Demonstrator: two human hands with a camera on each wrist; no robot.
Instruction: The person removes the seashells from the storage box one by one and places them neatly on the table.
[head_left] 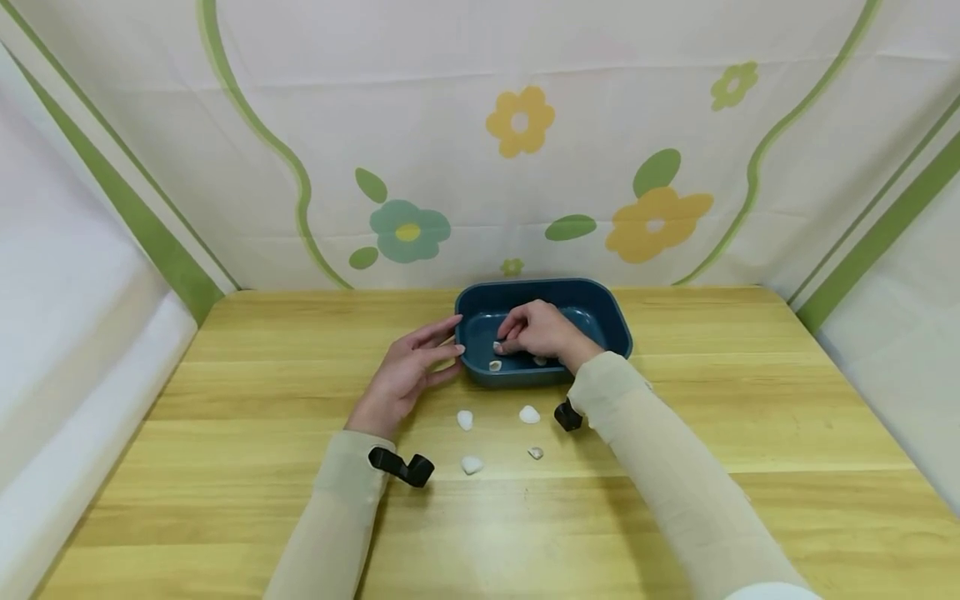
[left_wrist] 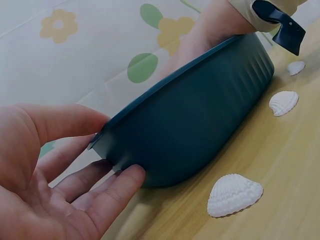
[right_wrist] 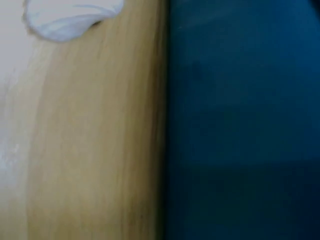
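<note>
R fingers (head_left: 516, 321) pinch shell (head_left: 497, 346) — in tub (head_left: 517, 377)

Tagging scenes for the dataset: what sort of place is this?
Likely a staged tabletop recording setup: flower-print cloth hangs behind a wood-grain table, and black wrist-worn devices are in view.

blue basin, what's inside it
Inside the blue basin is the right hand, pinching a small shell. A second shell lies on the bottom, and part of a pale object shows by the hand. Anything directly beneath the hand is covered.
</note>
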